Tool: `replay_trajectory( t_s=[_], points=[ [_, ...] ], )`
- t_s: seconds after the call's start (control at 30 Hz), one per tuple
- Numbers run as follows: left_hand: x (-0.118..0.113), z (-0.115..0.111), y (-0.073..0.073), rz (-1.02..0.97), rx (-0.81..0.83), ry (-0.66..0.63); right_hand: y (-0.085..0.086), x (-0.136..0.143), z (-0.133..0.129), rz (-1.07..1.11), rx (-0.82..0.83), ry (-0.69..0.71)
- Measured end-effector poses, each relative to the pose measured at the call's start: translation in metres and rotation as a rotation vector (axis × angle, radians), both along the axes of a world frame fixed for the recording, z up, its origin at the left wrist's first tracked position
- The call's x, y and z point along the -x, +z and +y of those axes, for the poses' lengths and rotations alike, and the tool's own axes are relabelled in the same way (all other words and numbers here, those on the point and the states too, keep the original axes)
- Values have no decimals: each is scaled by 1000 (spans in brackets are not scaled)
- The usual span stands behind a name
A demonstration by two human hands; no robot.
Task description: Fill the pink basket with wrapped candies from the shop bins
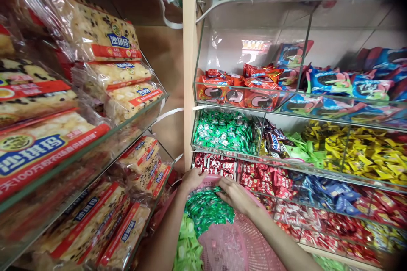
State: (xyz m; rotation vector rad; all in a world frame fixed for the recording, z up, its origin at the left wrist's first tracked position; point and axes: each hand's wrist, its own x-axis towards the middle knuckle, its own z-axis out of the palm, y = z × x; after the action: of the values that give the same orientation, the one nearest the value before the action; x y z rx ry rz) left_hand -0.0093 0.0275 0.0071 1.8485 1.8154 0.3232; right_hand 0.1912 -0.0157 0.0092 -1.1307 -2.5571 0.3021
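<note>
A pink mesh basket (257, 237) is at the lower centre. Dark green wrapped candies (210, 211) lie along its far side, and light green packets (187, 245) at its left. My left hand (193, 179) grips the far left rim, its fingers closed over the edge. My right hand (233, 193) reaches over the rim, its fingers bent onto the dark green candies; whether it holds any is hidden. Just beyond the basket, a shelf compartment holds similar green candies (224, 131).
Slanted glass shelves (159, 114) with wrapped pastry bars (98, 34) stand close at left. A wooden post (189, 63) divides them from clear bins at right, holding red packets (216, 91), blue packets (329, 82) and yellow candies (365, 152).
</note>
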Motion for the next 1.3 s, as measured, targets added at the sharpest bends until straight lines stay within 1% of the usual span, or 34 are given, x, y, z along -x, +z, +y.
replay_trajectory(
  t_s=[0.4, 0.63, 0.9, 1.07, 1.3],
  points=[
    [-1, -3, 8, 14, -7, -1, 1, -4, -8, -38, 54, -45],
    [-1, -3, 5, 14, -17, -16, -2, -5, -8, -39, 116, -38],
    [0, -2, 5, 21, -16, -17, -11, -12, -9, 30, 199, -9],
    [0, -1, 2, 12, -25, -16, -16, -14, -5, 66, 191, 5],
    [0, 1, -2, -11, -31, -10, -14, -10, -6, 36, 164, -25]
  ],
)
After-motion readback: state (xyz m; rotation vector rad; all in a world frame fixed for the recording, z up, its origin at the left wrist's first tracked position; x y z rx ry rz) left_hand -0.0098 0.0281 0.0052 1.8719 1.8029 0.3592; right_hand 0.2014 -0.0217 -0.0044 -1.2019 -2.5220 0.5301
